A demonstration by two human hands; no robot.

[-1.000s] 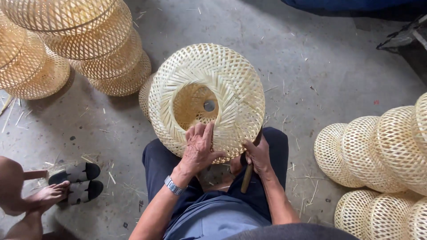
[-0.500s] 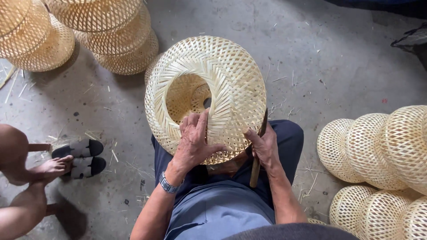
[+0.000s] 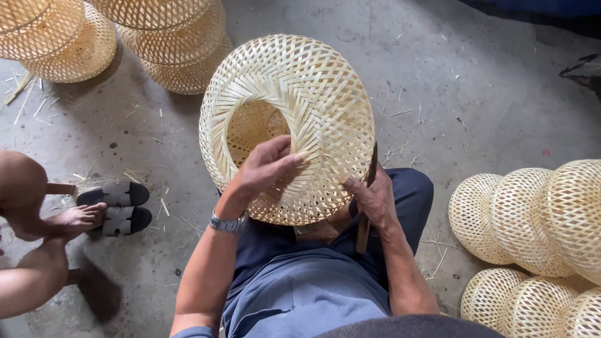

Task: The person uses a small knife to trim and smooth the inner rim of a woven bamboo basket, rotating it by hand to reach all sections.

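Woven piece: a pale, round, open-weave bamboo lampshade frame (image 3: 294, 119) with a wide hole in its middle, propped on the seated person's lap and tilted up toward them, likely so the rim faces the hands.
Left grip: the left hand (image 3: 266, 169) lies flat on the near rim, fingers spread over the strips and pressing them down; it clasps nothing, just steadies the weave.
Right grip: the right hand (image 3: 372, 200) is closed narrow around a dark slim tool with a wooden handle (image 3: 366, 206), blade up against the frame's edge just beside it.
Texture: thin flat splints, criss-crossed, springy-looking, lattice gaps throughout.
Around the grips: stacked woven bamboo domes (image 3: 156, 44) beyond the left hand; more rounded bamboo shades (image 3: 532, 219) right of the right hand; black sandals (image 3: 119, 206) on the littered grey concrete floor (image 3: 476, 94).
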